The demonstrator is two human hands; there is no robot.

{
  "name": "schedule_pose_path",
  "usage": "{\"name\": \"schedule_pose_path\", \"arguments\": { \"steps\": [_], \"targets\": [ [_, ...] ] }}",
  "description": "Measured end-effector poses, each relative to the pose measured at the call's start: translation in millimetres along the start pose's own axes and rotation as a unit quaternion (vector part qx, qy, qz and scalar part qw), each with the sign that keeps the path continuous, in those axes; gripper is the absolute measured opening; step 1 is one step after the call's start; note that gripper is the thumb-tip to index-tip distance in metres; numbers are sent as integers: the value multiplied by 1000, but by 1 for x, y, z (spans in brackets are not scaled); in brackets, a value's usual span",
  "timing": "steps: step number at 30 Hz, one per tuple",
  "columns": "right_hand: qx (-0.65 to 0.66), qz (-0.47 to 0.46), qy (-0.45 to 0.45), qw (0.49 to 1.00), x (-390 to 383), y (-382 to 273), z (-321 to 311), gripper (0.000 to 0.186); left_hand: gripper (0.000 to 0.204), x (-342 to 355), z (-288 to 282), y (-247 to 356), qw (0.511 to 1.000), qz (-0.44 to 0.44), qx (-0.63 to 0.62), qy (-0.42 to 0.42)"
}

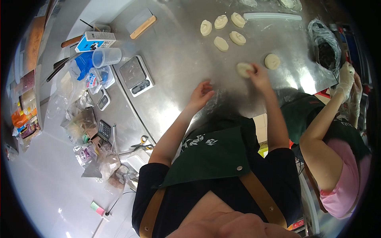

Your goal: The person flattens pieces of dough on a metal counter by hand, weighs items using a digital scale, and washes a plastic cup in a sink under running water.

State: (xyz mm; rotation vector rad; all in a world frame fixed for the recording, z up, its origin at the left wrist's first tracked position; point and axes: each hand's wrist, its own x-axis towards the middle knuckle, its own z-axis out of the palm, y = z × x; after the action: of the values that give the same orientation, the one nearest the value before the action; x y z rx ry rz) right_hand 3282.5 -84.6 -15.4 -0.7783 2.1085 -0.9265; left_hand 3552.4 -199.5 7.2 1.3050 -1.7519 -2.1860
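Observation:
On the steel table, my right hand (259, 77) grips the near right edge of a flattened oval piece of pale dough (243, 70), slightly blurred. A rounder dough piece (272, 61) lies just to the right of that hand. My left hand (201, 96) hovers or rests near the table's front, its fingers loosely bent and apart, with nothing in it. Farther back sit several oval dough pieces (221, 22), some with a folded or hollowed top. Behind them lies a long white rolling stick (272, 16).
A digital scale (135, 75) and a wooden-handled scraper (143, 27) lie left. Beyond are a plastic cup (107, 57), a carton (95, 41), bags, scissors (142, 145) and a whisk (114, 139). Right, a plastic-lined container (326, 51) stands near a co-worker's gloved hands (346, 82).

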Motion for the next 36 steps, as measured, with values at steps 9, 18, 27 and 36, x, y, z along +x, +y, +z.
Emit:
{"name": "schedule_pose_path", "arguments": {
  "steps": [9,18,27,36],
  "targets": [
    [84,37,62,994,113,14,-99,34,35,-24,-13,-20,998,-25,35,37],
    [-341,-114,245,901,105,-26,-55,42,31,-37,-18,-46,993,3,52,102],
    [-269,-233,144,923,103,-53,39,47,32,-41,-16,-44,989,11,98,110],
    [-276,-296,204,891,77,-38,55,30,28,-63,-33,-48,984,-25,77,158]
  ]
}}
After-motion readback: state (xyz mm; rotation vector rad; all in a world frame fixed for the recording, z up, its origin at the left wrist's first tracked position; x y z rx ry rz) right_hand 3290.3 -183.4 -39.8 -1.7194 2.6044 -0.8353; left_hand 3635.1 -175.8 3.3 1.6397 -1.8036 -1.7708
